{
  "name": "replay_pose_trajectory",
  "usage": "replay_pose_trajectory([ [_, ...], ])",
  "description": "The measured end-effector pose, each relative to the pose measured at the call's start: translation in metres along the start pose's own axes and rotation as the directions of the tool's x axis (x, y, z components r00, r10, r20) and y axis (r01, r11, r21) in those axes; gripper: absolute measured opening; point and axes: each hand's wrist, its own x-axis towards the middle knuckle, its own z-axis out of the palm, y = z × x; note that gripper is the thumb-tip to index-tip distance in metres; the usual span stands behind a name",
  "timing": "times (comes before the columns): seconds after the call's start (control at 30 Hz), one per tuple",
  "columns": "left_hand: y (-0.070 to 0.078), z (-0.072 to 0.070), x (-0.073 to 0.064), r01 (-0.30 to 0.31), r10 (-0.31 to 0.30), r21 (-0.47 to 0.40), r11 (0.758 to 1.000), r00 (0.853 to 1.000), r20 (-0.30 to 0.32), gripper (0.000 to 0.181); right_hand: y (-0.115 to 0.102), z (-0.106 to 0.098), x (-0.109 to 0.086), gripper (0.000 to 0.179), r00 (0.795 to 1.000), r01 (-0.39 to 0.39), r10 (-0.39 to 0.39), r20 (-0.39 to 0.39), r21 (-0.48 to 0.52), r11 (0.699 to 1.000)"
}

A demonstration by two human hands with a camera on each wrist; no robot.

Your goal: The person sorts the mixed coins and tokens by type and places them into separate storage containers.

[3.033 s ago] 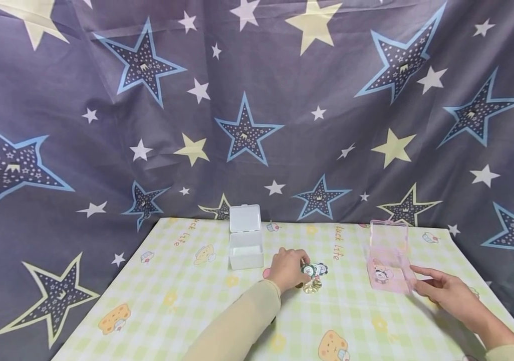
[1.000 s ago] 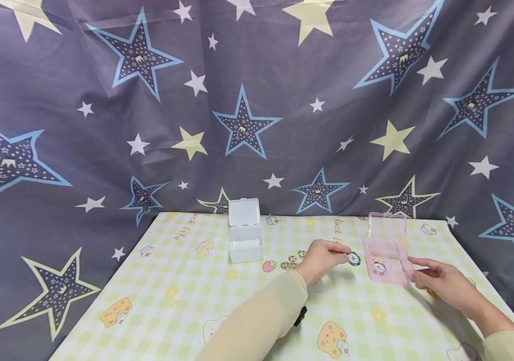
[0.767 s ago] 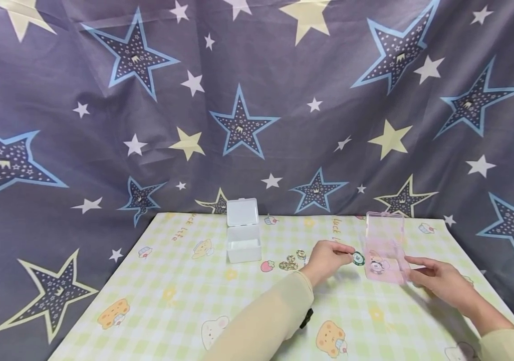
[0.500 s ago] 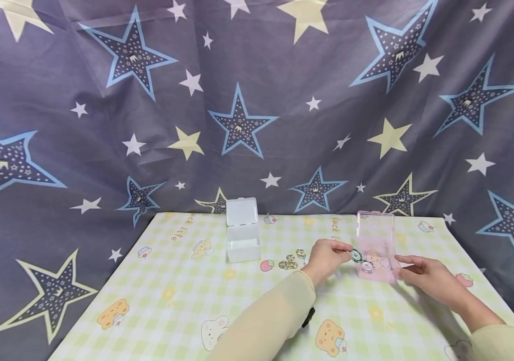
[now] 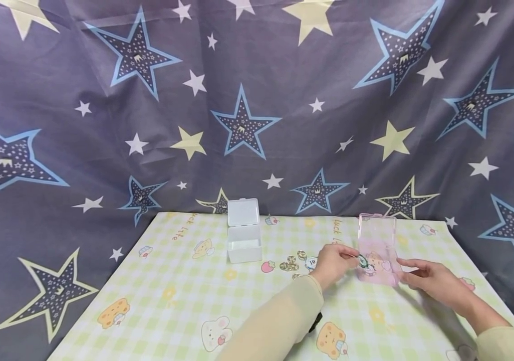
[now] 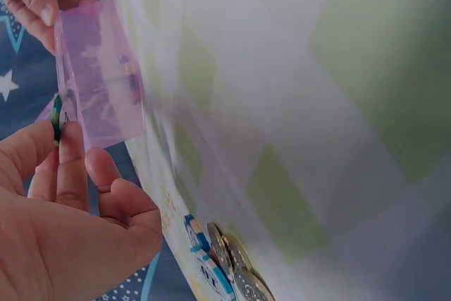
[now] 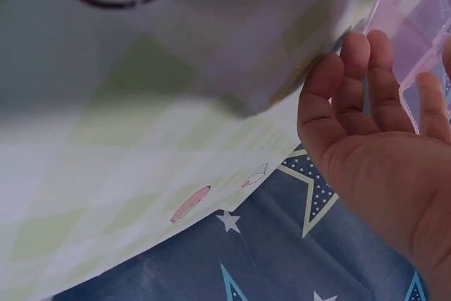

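Observation:
My left hand [image 5: 335, 263] pinches a green-edged poker chip [image 5: 363, 261] between thumb and index finger. The chip [image 6: 57, 119] stands on edge right at the rim of a clear pink box [image 5: 379, 279] with its lid raised. Another chip, pale with dark marks, shows through the box wall, partly covered by the green one. My right hand [image 5: 433, 281] holds the box at its right side with thumb and index finger; the other fingers [image 7: 380, 68] curl loosely below. Left of my left hand lie a white-and-blue chip [image 5: 312, 262] marked 10 and several gold coins [image 5: 291, 265].
A white box [image 5: 245, 254] with its lid up stands left of the coins, towards the back. A checked cloth [image 5: 158, 301] with cartoon prints covers the table. Behind the table's far edge hangs a dark star-patterned curtain [image 5: 275, 75].
My left hand has picked the green chip from the pile and carried it right to the pink box. My right hand has shifted the box a little left, towards the chip.

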Motion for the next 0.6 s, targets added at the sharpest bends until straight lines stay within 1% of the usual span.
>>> replay_pose_trajectory([
  [0.1,0.000,0.002,-0.002,0.010,-0.011,0.029,1.000,0.999,0.044,0.013,0.002,0.001,-0.001,0.066,1.000,-0.016,0.016,0.009,0.030,0.999],
  [0.17,0.000,0.001,-0.003,0.018,-0.022,0.055,0.998,0.997,0.079,0.017,0.002,0.001,0.000,0.066,1.000,-0.013,0.012,0.012,0.035,0.999],
  [0.3,0.003,0.002,-0.006,0.017,-0.034,0.115,0.993,0.988,0.149,0.030,0.004,0.002,0.001,0.065,1.000,-0.010,0.010,0.004,0.028,1.000],
  [0.4,0.004,0.002,-0.010,0.006,-0.031,0.134,0.991,0.981,0.192,0.039,0.006,0.002,0.003,0.064,1.000,-0.019,0.019,-0.001,0.016,1.000],
  [0.5,0.003,0.002,-0.012,0.002,-0.027,0.118,0.993,0.978,0.207,0.039,0.007,0.002,0.004,0.064,1.000,-0.027,0.027,0.001,0.014,1.000],
  [0.6,0.000,-0.001,-0.012,0.000,-0.022,0.111,0.994,0.981,0.193,0.035,0.006,0.001,0.002,0.064,1.000,-0.011,0.011,0.008,0.017,1.000],
])
